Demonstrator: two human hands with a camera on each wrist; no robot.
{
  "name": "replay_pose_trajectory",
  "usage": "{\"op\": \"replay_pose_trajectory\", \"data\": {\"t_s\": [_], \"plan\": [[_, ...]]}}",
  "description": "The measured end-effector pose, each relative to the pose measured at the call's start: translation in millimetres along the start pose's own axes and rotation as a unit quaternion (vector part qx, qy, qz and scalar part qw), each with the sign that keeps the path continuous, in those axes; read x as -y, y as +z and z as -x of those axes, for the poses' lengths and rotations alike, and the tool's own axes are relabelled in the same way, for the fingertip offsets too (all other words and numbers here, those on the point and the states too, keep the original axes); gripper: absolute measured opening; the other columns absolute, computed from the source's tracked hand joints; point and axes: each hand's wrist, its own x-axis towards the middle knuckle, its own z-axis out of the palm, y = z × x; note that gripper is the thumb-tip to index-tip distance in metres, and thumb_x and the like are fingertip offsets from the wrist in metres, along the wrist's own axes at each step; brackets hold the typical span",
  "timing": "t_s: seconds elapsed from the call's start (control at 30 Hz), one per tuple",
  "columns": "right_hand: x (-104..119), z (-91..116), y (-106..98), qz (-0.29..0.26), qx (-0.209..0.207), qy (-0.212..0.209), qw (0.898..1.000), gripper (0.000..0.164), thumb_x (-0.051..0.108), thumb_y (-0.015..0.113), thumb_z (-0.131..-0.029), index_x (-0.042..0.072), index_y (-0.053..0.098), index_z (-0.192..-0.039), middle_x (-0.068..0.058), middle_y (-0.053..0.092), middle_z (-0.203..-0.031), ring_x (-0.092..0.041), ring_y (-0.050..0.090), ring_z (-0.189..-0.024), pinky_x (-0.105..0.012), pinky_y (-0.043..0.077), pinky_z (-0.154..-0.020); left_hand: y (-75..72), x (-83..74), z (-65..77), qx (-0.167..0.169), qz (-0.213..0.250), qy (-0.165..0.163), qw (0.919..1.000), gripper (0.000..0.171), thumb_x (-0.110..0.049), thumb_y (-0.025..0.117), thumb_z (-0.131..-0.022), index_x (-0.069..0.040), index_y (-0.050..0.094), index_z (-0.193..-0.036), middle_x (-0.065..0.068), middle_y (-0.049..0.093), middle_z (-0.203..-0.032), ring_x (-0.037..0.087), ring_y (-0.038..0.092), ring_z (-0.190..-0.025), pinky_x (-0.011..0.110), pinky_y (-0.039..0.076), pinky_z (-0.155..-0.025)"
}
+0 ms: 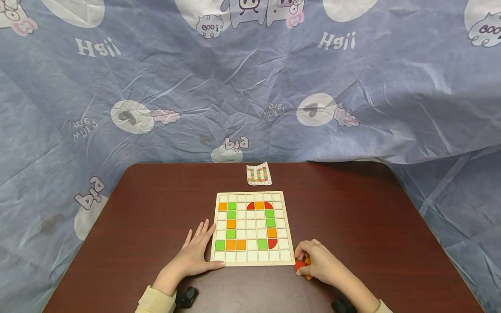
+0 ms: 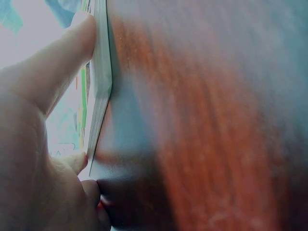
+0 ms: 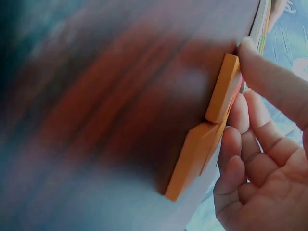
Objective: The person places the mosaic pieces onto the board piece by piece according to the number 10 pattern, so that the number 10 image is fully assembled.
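Observation:
A pale wooden grid board [image 1: 250,258] lies on the table with orange and green square tiles and red quarter-round tiles in its cells. My left hand [image 1: 194,254] rests at its lower left corner, fingers spread along the left edge and thumb over the front edge. Beyond the lower right corner, my right hand [image 1: 318,260] has curled fingers around a red tile [image 1: 299,264], with the thumb on its near side. Orange tiles [image 3: 192,149] lie under and beside the red one, overlapping each other. The palm hides part of this small pile in the head view.
A small paper card [image 1: 258,174] with a printed coloured grid lies behind the board. The dark red-brown table [image 1: 164,200] ends at a patterned grey-blue cloth [image 1: 250,87]. Black wrist straps [image 1: 187,298] show on both arms.

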Motion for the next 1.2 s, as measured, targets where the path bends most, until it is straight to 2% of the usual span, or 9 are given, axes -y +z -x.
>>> {"op": "replay_pose_trajectory", "data": {"t_s": [0.13,0.37,0.67,0.77,0.9,1.03,1.2], "plan": [[5,1,1,0.017,0.003,0.007,1.000,0.038,0.012,0.092,-0.063,0.017,0.059,-0.081,0.013,0.055,-0.075,-0.006,0.044,-0.076,-0.020,0.040,-0.063,0.0,-0.5,0.1,-0.001,-0.002,-0.002,1.0000,0.113,-0.061,0.076,-0.074,-0.007,0.022,-0.157,0.019,0.013,-0.164,0.036,0.009,-0.153,0.062,0.007,-0.120],[10,4,-3,0.020,0.043,0.051,0.998,0.035,0.013,0.091,-0.063,0.017,0.060,-0.079,0.010,0.053,-0.074,-0.007,0.042,-0.077,-0.021,0.041,-0.063,-0.3,-1.1,0.1,0.000,-0.001,-0.003,1.0000,0.113,-0.061,0.076,-0.074,-0.007,0.021,-0.158,0.019,0.012,-0.165,0.036,0.009,-0.153,0.062,0.006,-0.121],[9,5,-4,0.026,0.042,0.034,0.998,0.038,0.010,0.091,-0.062,0.020,0.056,-0.073,0.013,0.052,-0.070,-0.004,0.044,-0.073,-0.020,0.040,-0.061,-1.8,-2.7,1.2,0.003,0.002,-0.005,1.0000,0.113,-0.060,0.076,-0.074,-0.007,0.021,-0.157,0.019,0.011,-0.165,0.036,0.009,-0.153,0.061,0.006,-0.121],[9,4,-6,-0.003,0.053,0.024,0.998,0.036,0.009,0.090,-0.064,0.019,0.057,-0.072,0.012,0.052,-0.067,-0.001,0.046,-0.068,-0.018,0.041,-0.058,-1.2,-2.6,1.2,0.006,0.002,-0.007,1.0000,0.113,-0.061,0.076,-0.075,-0.007,0.021,-0.158,0.018,0.011,-0.165,0.036,0.008,-0.153,0.061,0.005,-0.121],[11,0,-10,-0.074,0.063,0.004,0.995,0.028,0.008,0.088,-0.069,0.016,0.062,-0.074,0.012,0.055,-0.066,0.002,0.048,-0.062,-0.017,0.044,-0.055,0.2,-0.9,1.1,0.002,0.002,-0.002,1.0000,0.113,-0.062,0.075,-0.075,-0.007,0.021,-0.158,0.019,0.011,-0.165,0.036,0.008,-0.153,0.061,0.006,-0.121],[16,-10,-10,-0.118,0.054,-0.009,0.991,0.017,0.012,0.085,-0.074,0.016,0.071,-0.082,0.012,0.059,-0.068,0.003,0.051,-0.062,-0.017,0.046,-0.055,2.5,1.6,1.2,-0.016,0.008,0.011,0.9998,0.113,-0.060,0.078,-0.073,-0.006,0.023,-0.157,0.021,0.014,-0.164,0.038,0.012,-0.152,0.062,0.008,-0.120],[27,-27,-3,-0.152,0.038,-0.006,0.988,0.011,0.013,0.081,-0.080,0.015,0.076,-0.090,0.008,0.061,-0.073,0.000,0.050,-0.062,-0.017,0.043,-0.054,4.3,3.0,1.7,-0.027,0.008,0.023,0.9993,0.114,-0.059,0.078,-0.072,-0.005,0.023,-0.157,0.022,0.016,-0.163,0.040,0.013,-0.151,0.064,0.008,-0.118]]}}
